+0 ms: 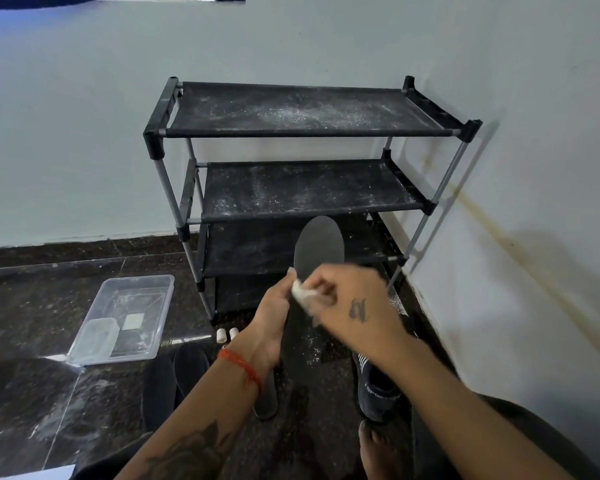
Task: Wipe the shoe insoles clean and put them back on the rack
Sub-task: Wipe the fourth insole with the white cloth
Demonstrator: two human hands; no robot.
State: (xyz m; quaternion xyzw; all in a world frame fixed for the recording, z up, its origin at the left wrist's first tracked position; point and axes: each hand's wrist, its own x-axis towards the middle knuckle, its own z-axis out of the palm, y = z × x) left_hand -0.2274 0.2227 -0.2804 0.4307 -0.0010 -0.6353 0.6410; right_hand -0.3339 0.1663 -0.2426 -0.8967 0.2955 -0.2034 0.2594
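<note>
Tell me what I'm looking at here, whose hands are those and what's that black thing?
The camera sits on a person's head and looks down, so you see their own two hands. The left hand holds a long black insole, the soft pad from inside a shoe. The right hand pinches a white wipe and presses it on the insole. Behind stands a dusty black rack. On the floor lie a clear tray, more insoles and a dark shoe.
</note>
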